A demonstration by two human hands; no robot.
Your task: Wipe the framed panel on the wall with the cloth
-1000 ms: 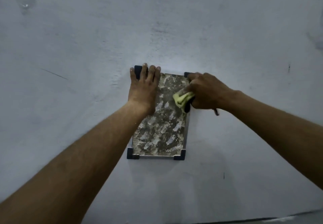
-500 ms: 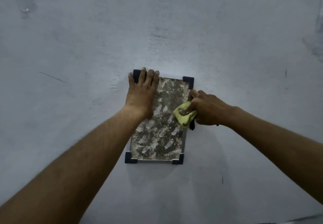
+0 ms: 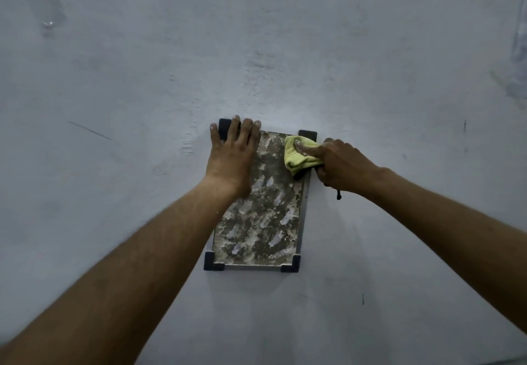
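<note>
- Right hand [image 3: 339, 162], right of frame centre: fingers curled around a bunched yellow-green cloth [image 3: 301, 153], with one fingertip pressed flat on top of it.
- Cloth sits against the upper right part of the framed panel [image 3: 262, 210], just below and touching the panel's dark upper right corner bracket [image 3: 309, 135]. A dark fold shows at the cloth's lower edge.
- A thin dark cord [image 3: 338, 195] hangs from the right wrist.
- Left hand [image 3: 231, 159], at frame centre: palm flat, fingers extended and close together, holding nothing. It covers the panel's upper left part; the fingertips overlap the upper left corner bracket [image 3: 224, 128] and reach the wall just above.
- Panel: upright rectangle at lower centre of the frame, mounted flush on the wall [image 3: 114, 79]. Mottled brown-grey surface with pale patches, thin metal edge, dark brackets at all four corners.
- Both forearms enter from the bottom corners of the frame.
- Wall: pale grey, scuffed. Thin dark scratch [image 3: 89, 130] at mid left; small dark marks at right and lower right.
</note>
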